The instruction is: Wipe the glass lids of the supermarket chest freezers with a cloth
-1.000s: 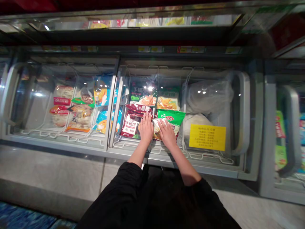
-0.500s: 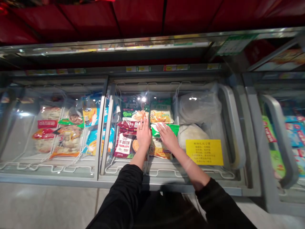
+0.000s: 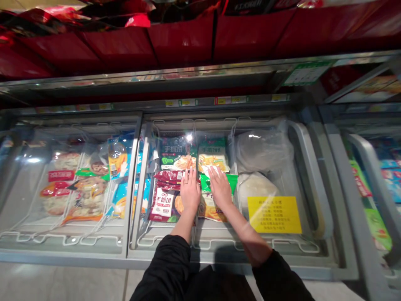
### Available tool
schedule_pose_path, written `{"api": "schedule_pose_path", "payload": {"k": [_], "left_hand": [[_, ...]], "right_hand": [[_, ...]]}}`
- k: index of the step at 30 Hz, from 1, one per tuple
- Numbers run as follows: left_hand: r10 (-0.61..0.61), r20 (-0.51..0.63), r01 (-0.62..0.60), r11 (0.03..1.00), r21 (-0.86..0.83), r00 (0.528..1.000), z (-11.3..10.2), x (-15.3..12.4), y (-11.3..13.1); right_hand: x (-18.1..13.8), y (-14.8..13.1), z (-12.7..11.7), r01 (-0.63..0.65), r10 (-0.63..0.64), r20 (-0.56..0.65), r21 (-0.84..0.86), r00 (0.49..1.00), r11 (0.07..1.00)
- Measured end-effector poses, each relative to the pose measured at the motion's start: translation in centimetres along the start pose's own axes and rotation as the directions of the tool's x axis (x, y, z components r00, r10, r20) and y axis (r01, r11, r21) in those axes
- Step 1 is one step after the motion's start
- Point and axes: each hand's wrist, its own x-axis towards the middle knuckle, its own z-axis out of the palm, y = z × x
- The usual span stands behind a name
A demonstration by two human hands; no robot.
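Note:
My left hand [image 3: 190,191] lies with fingers stretched forward, at the right edge of a maroon food packet [image 3: 162,204]. Beside it my right hand [image 3: 220,188] rests flat over a green-topped food packet [image 3: 232,182], partly hiding it; its fingertips meet a whitish strip. Behind the hands lie a dark green packet with a picture of flatbread [image 3: 171,150] and a second green packet [image 3: 214,152]. I cannot tell how firmly either hand presses.
The chest freezer [image 3: 78,258] has white wire dividers. Left of its middle bar [image 3: 134,184] are blue packets [image 3: 120,154] and bagged frozen food [image 3: 87,190]. To the right are large pale bags [image 3: 257,184], a yellow notice [image 3: 274,214] and a curved grey handle [image 3: 319,200]. Red shelf bins [image 3: 181,44] stand behind.
The view has tilted up, so the freezer sits lower and more of the red bins shows. Both hands stay over the same packets, with the right hand's fingers slightly straighter forward.

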Motion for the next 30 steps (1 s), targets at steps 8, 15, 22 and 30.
{"api": "schedule_pose_path", "payload": {"k": [8, 15, 22, 30], "left_hand": [[-0.005, -0.015, 0.006, 0.999, 0.042, 1.0, 0.5, 0.1, 0.0], [-0.007, -0.01, 0.007, 0.999, 0.042, 1.0, 0.7, 0.1, 0.0], [-0.005, 0.037, 0.003, 0.998, 0.055, 0.999, 0.7, 0.3, 0.1], [-0.059, 0.079, 0.056, 0.998, 0.04, 0.995, 0.3, 0.3, 0.8]], "right_hand": [[7.9, 5.0, -2.0, 0.275, -0.279, 0.057, 0.069, 0.959, 0.959], [2.8, 3.0, -1.0, -0.1, 0.099, 0.029, 0.026, 0.995, 0.995], [6.0, 3.9, -1.6, 0.266, -0.27, 0.092, 0.056, 0.958, 0.962], [2.4, 7.8, -1.4, -0.247, 0.245, -0.051, -0.032, 0.968, 0.969]]}}
